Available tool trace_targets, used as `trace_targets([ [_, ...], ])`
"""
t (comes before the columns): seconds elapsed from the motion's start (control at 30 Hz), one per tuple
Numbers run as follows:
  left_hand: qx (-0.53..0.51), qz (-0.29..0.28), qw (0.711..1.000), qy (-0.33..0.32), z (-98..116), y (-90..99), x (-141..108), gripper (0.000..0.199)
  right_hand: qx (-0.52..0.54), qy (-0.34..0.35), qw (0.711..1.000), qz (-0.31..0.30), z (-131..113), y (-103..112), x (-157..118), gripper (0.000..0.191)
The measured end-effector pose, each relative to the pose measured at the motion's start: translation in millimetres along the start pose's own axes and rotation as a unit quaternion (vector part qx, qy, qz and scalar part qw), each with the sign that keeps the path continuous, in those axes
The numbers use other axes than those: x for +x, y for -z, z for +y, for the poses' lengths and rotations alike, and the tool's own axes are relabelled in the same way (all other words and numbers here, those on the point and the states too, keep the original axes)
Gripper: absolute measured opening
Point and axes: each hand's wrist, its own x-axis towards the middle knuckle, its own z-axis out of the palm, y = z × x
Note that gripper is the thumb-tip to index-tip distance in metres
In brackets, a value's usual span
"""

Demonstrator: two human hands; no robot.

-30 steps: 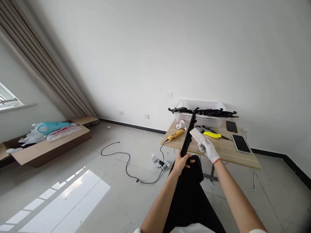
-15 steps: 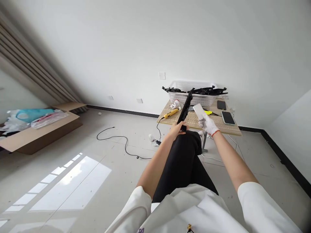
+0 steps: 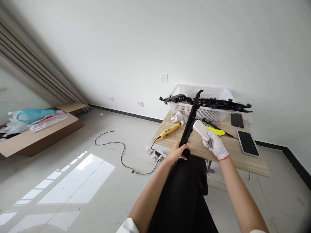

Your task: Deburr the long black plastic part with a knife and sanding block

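My bare left hand [image 3: 178, 152] grips the lower end of a long black plastic strip [image 3: 191, 121], which slants up across the table's front edge. My right hand [image 3: 215, 145], in a white knit glove with an orange cuff, is closed around a flat white block [image 3: 201, 129]; its exact kind I cannot make out. The block is close to the strip's right side. Behind it lie a yellow-handled cutter [image 3: 215, 130] and a dark thin tool. A yellow corded hand tool [image 3: 170, 130] rests left of the strip, near a crumpled white glove [image 3: 179, 117].
A white plastic basket [image 3: 211, 114] holding several black plastic parts [image 3: 223, 104] stands at the back of the wooden table [image 3: 252, 166]. Two phones, one dark [image 3: 237, 120] and one light-framed [image 3: 247, 143], lie at right. A black cable [image 3: 123, 152] crosses the floor; a cardboard box [image 3: 48, 129] sits left.
The view has come nearer to the table, so the table and basket appear larger. Both hands keep their holds, on the black strip and the white block.
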Motion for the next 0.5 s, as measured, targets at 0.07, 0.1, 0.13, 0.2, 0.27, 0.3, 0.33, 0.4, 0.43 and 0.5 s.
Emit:
trace_targets([
  [0.07,0.008,-0.014,1.000,0.013,3.8,4.0,12.0,0.042,-0.010,0.017,1.000,0.007,2.7,1.5,4.9,0.036],
  [0.1,0.013,-0.027,0.999,0.017,5.6,5.6,17.8,0.043,-0.023,0.026,0.999,0.020,3.9,2.4,6.7,0.038],
  [0.13,0.021,-0.042,0.999,0.020,7.1,6.8,23.5,0.044,-0.024,0.032,0.998,0.047,4.9,3.5,7.8,0.040],
  [0.2,0.040,-0.067,0.997,0.008,9.5,7.5,35.0,0.043,-0.010,0.034,0.995,0.095,5.5,6.1,7.6,0.042],
  [0.27,0.053,-0.078,0.995,-0.026,10.4,6.1,46.1,0.041,0.027,0.038,0.991,0.127,4.1,8.3,4.5,0.041],
  [0.3,0.055,-0.079,0.994,-0.043,10.2,4.9,51.1,0.041,0.045,0.044,0.989,0.133,3.0,9.1,2.2,0.039],
  [0.33,0.055,-0.080,0.994,-0.056,9.7,3.7,55.5,0.040,0.057,0.051,0.988,0.133,2.0,9.5,-0.2,0.037],
  [0.4,0.057,-0.084,0.993,-0.065,7.7,1.9,61.8,0.042,0.053,0.066,0.989,0.122,1.2,9.4,-4.7,0.034],
  [0.43,0.061,-0.085,0.992,-0.065,6.4,1.7,63.6,0.042,0.038,0.075,0.990,0.113,1.6,9.0,-6.5,0.035],
  [0.5,0.071,-0.084,0.992,-0.063,3.7,2.6,64.5,0.042,-0.001,0.094,0.990,0.104,3.9,8.0,-9.2,0.038],
])
